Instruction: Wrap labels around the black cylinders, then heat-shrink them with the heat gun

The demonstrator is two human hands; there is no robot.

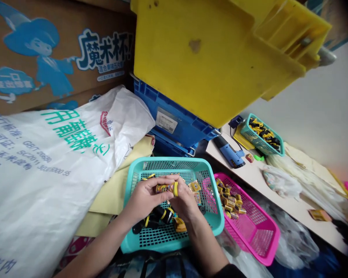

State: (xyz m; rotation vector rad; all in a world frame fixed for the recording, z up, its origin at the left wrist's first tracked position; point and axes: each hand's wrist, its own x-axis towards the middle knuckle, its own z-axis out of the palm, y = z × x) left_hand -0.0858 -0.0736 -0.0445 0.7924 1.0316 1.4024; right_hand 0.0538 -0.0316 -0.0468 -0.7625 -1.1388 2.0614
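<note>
Between my two hands is a small cylinder (164, 188) with a yellow printed label and a yellow band at its right end. My left hand (143, 197) has its thumb and fingers closed around the label. Curled about the yellow end is my right hand (187, 199), partly hiding it. Both hands hover over a turquoise mesh basket (171, 160). Black tubes with yellow rings (166, 214) lie in it below my hands, with small yellow printed packets (195, 186) on the right side.
A pink basket (259, 247) with several small yellow cylinders (229, 200) adjoins on the right. Left is a white sack (46, 200); blue crates (176, 119) and a yellow crate (197, 58) rise ahead. A heat gun (230, 152) and another turquoise basket (278, 151) occupy the table.
</note>
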